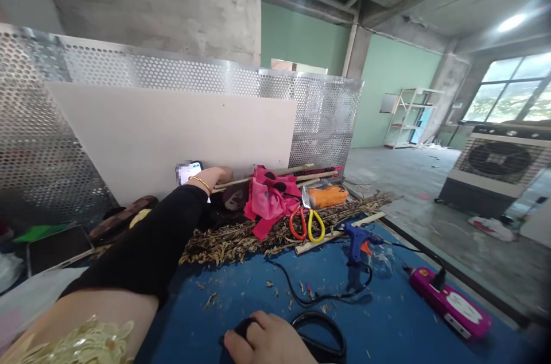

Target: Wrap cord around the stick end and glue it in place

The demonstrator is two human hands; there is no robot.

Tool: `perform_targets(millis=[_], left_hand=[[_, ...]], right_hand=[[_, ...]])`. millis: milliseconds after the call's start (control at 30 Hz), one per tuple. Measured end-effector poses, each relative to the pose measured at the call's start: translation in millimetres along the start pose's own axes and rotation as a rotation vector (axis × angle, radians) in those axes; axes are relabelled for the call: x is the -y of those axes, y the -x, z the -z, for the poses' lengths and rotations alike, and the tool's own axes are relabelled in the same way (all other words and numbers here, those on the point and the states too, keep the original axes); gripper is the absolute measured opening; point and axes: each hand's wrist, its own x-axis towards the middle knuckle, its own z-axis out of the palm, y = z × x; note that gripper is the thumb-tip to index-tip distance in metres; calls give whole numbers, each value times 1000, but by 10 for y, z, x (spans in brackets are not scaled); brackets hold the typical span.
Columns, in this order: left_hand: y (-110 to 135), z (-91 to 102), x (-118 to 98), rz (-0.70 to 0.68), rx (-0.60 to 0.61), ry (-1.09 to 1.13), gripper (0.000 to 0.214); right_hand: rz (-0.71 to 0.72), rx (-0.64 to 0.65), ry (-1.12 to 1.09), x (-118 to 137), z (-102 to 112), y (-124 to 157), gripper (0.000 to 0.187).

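Note:
My left hand [217, 174] reaches far out on a black-sleeved arm with a gold bangle. It hovers at the back of the blue table [387, 324], beside a phone [191, 170] and the ends of some wooden sticks [275, 174]. Its fingers point away from me and are hidden. My right hand [267, 340] lies at the near edge, fingers curled over the handles of large black scissors [322, 335]. A blue glue gun [357, 240] stands in the middle, its black cord [301, 295] running toward my right hand.
A pink cloth [269, 197], red-and-yellow scissors [305, 223], an orange tool [327, 196] and dried plant strips [241, 237] lie mid-table. A purple power strip [447, 301] sits right. A pale board [172, 134] leans on perforated metal [322, 117]. An air cooler [495, 169] stands on the floor.

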Motion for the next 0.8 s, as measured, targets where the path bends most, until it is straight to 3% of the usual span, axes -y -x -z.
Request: perform_targets(millis=[167,400,500,600,700,767,800], left_hand=[[84,58,17,14,35,-49,33],[353,180,-62,-15,-265,-85,35],[512,250,-72,-10,-330,-67,32],[727,367,-85,19,-372,-11,32],[1032,478,-156,36,-383,89,32],[1286,501,-263,23,-366,184,31],[1425,489,-338,2,-353,239,30]], right_hand=[[18,71,-71,-31,76,-38,28],[-3,96,-71,-31,111,-39,28],[13,61,-114,-69,54,-37,42],[43,73,-159,-90,11,-42,58],[21,101,-238,-87,79,-30,61],[-87,1,-399,-115,222,-1,55],[-180,-109,-550,-151,322,19,50]])
